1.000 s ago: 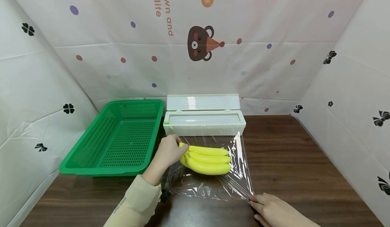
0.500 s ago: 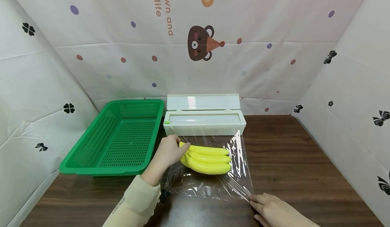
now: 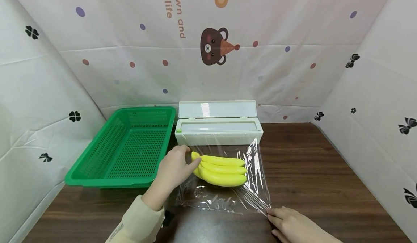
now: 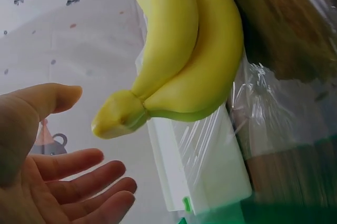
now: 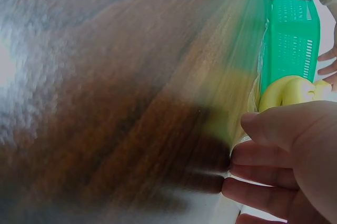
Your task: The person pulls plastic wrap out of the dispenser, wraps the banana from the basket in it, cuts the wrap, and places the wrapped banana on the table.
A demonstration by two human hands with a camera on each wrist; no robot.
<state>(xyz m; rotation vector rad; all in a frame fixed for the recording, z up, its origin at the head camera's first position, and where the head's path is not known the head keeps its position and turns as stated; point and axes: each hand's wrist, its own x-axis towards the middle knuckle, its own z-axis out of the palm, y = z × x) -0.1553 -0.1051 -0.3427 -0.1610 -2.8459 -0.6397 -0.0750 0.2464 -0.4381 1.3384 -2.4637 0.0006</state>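
Note:
A bunch of yellow bananas [image 3: 221, 170] lies on a sheet of clear plastic wrap [image 3: 224, 201], which runs out from the front of a white wrap dispenser [image 3: 218, 138]. My left hand [image 3: 174, 166] is beside the stem end of the bunch. In the left wrist view its fingers are spread, and a gap separates them from the banana stem [image 4: 121, 114]. At the near right corner of the wrap, my right hand [image 3: 290, 223] pinches the film, and creases converge on its fingertips. The right wrist view shows that hand's thumb and fingers close together low over the table.
A green perforated basket [image 3: 73, 179] stands to the left of the dispenser. The dispenser's lid [image 3: 218, 109] is raised behind it. Dark wooden table [image 3: 312, 170] extends on the right, with patterned white cloth [image 3: 277, 72] at the back and sides.
My left hand has let go of the banana stem and drawn slightly left, its fingers opening. The bananas, the wrap and my right hand stay practically where they were.

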